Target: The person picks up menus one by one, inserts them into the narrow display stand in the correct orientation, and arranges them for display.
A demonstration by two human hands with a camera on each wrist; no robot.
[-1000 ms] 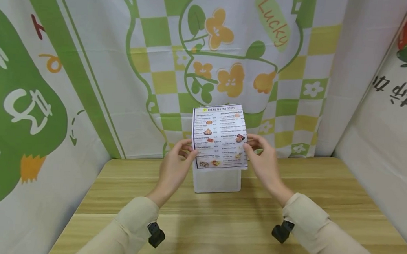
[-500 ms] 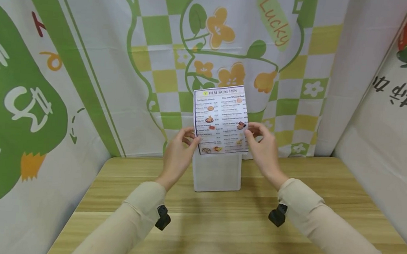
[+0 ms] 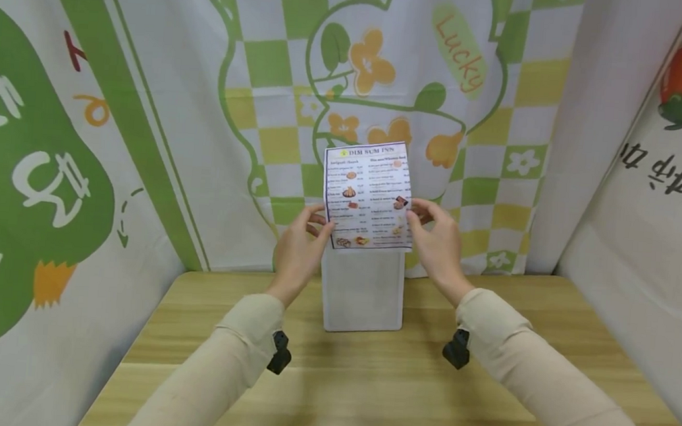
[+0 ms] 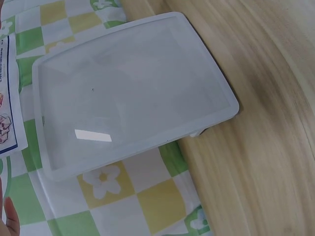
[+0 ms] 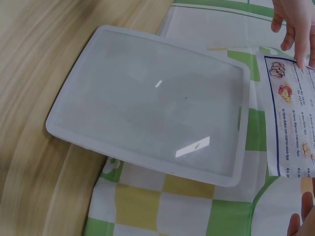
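A printed paper menu headed "DIM SUM INN" [image 3: 368,198] is held up by both hands above a white-framed stand with a clear front panel [image 3: 362,292]. My left hand [image 3: 299,250] pinches the menu's left edge between thumb and fingers. At the right edge, my right hand [image 3: 438,243] pinches it the same way. The menu's lower edge is level with the top of the stand in the head view and overlaps it there. Both wrist views show the stand's panel [image 4: 133,93] bare, with light glints on it, and the menu's bottom part [image 5: 290,113] beyond its top edge.
The stand rests on a wooden table [image 3: 358,392]. Behind it hangs a green, yellow and white checked cloth [image 3: 274,63] with flower prints. Printed cloth walls rise on the left [image 3: 1,149] and right [image 3: 644,214]. Small black cameras [image 3: 457,348] are strapped to the sleeves.
Both hands have raised the menu from in front of the stand to above it, uncovering most of the panel. The stand has stayed in place. The head view has tilted slightly upward.
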